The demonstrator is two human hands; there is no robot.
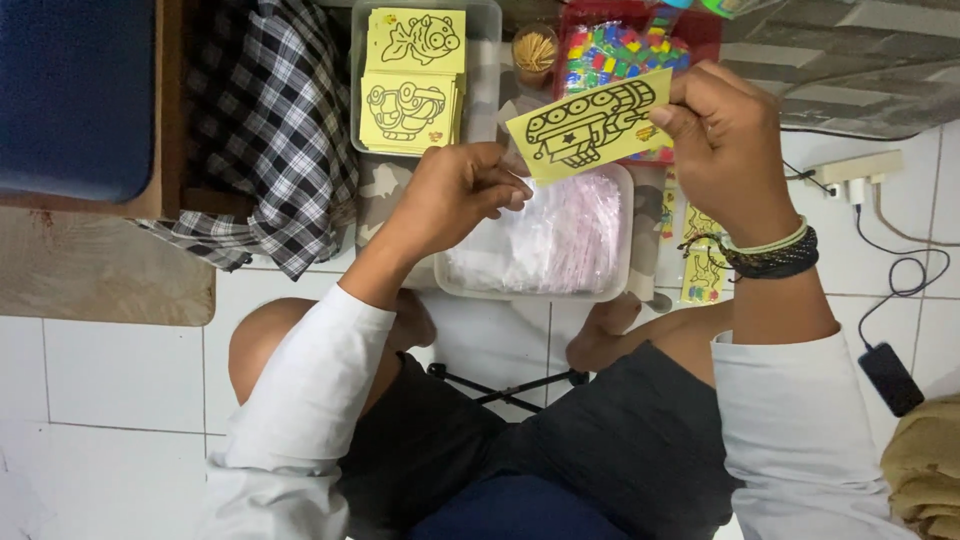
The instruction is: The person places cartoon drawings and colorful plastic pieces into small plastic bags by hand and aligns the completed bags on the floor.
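- Your right hand (pixel 725 140) covers the right end of the yellow card (pixel 590 122), so you cannot see the drawing there.
- Behind that card, at twelve o'clock, the red tray of coloured pieces (pixel 620 50) is partly hidden and cut by the top edge.
- The clear sleeves (pixel 560 240) in the white tub (pixel 620 285) blur together; you cannot count them.
- At three o'clock, your right wrist hides much of the yellow sheets (pixel 705 270) on the floor.
- The small cup of sticks (pixel 535 50) is too small to make out.
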